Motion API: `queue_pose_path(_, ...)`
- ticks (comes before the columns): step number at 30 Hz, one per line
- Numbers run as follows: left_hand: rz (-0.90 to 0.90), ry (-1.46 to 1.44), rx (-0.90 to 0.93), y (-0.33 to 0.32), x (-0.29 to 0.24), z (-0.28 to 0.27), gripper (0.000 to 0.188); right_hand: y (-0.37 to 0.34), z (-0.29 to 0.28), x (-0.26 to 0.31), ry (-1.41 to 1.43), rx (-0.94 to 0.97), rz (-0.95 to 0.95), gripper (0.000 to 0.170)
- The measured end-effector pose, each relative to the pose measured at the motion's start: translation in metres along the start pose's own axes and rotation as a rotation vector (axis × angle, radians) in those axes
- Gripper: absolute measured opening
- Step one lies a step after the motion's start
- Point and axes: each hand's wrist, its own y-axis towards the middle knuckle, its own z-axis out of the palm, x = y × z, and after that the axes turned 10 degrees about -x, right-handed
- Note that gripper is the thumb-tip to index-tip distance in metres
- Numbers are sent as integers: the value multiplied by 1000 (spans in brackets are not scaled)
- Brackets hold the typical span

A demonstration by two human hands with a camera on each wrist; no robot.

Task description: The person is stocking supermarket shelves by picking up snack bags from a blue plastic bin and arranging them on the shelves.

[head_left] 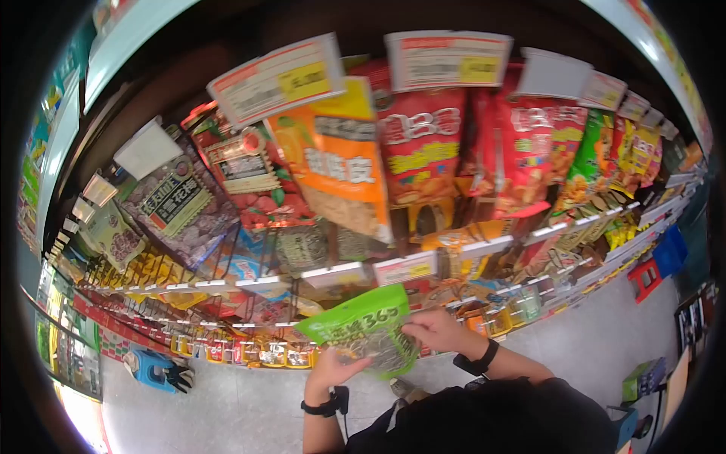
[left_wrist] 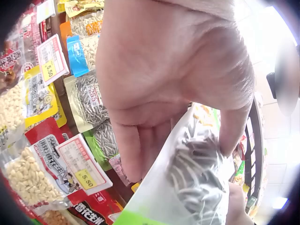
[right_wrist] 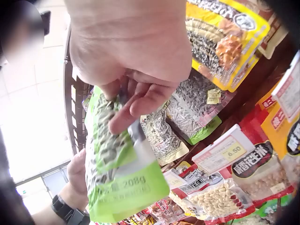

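Note:
A green and clear bag of sunflower seeds (head_left: 374, 337) is held up in front of the shelf in the head view. My left hand (head_left: 336, 369) grips its lower left side, thumb across the front and fingers behind. On the opposite side, my right hand (head_left: 441, 333) pinches the bag's edge. Striped seeds show through the bag's clear window (left_wrist: 199, 176) in the left wrist view. In the right wrist view, the bag's green end (right_wrist: 129, 194) carries the print "208g", and the curled right fingers (right_wrist: 123, 117) lie against the bag.
Snack bags hang in rows ahead, among them an orange bag (head_left: 333, 166) and red bags (head_left: 423, 144). Price tags (head_left: 450, 60) jut out from the hooks. Lower shelves curve around both sides. A blue stool (head_left: 153, 369) stands on the floor at left.

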Motion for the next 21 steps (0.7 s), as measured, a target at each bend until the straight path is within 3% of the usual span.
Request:
queue_pose_path(2, 36, -125, 87, -19, -17, 23, 56, -25, -32, 1, -267, 168, -16, 29)
queue_pose_path(3, 65, -116, 110, -24, -26, 34, 56, -39, -49, 4, -270, 133, -32, 29)
queue_pose_path(5, 40, 69, 278, -41, -46, 62, 53, -75, -92, 10, -372, 130, -331, 23)
queue_pose_path(6, 125, 99, 280, -47, -66, 87, 53, -100, -114, 22, -299, 69, -163, 21)
queue_pose_path(9, 369, 98, 360, -59, -74, 173, 55, -179, -189, 9, -250, -161, -350, 22)
queue_pose_path(11, 216, 378, 599, -61, -98, 243, 58, -243, -244, 8, -316, -191, -357, 24)
queue_pose_path(13, 307, 404, 698, -71, -143, 328, 59, -321, -298, 6, -376, -228, -346, 26)
queue_pose_path(15, 407, 484, 854, -91, -190, 410, 62, -398, -340, 0, -778, -290, -192, 23)
queue_pose_path(16, 527, 552, 872, -95, -192, 459, 62, -436, -360, -2, -772, -333, -189, 23)
queue_pose_path(20, 583, 593, 1135, -120, -242, 633, 62, -573, -431, -16, -889, -619, -65, 27)
queue_pose_path(21, 737, 609, 1103, -130, -259, 671, 64, -601, -445, -20, -907, -700, -12, 26)
